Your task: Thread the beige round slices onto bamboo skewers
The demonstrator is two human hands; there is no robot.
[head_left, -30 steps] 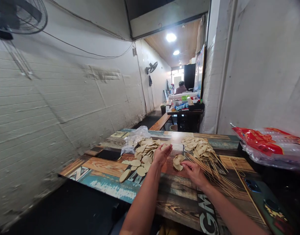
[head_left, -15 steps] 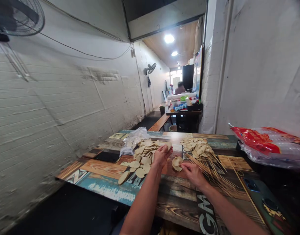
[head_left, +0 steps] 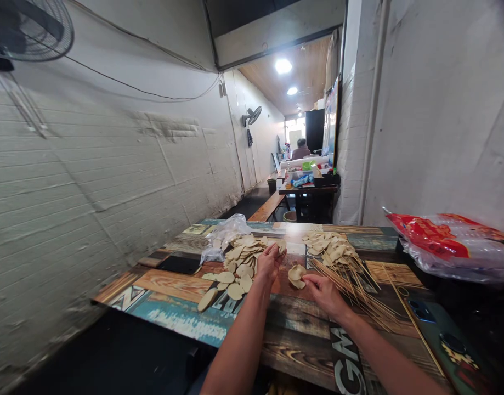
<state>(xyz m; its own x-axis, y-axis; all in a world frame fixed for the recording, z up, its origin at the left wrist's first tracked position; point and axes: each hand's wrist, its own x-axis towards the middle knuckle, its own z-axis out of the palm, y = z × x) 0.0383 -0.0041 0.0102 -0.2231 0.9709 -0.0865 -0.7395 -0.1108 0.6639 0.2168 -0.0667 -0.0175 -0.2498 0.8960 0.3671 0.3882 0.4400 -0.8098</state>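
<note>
My left hand (head_left: 270,260) is closed around a few thin beige slices (head_left: 282,247) at the right edge of a loose pile of such slices (head_left: 240,255). My right hand (head_left: 320,287) pinches the edge of a curled beige slice (head_left: 296,276) held just above the table, and a stick may be hidden in that pinch. Beyond my right hand lies a heap of slices on sticks (head_left: 332,248). Bare thin wooden sticks (head_left: 369,303) lie beside my right forearm.
A clear plastic bag (head_left: 227,233) lies behind the left pile. A dark phone (head_left: 445,340) rests at the table's right, with a red and clear plastic package (head_left: 453,241) behind it. A person (head_left: 301,149) sits far back in the room.
My left hand has shifted slightly left with its slices. The right hand keeps its pinch on the curled slice, almost in the same place.
</note>
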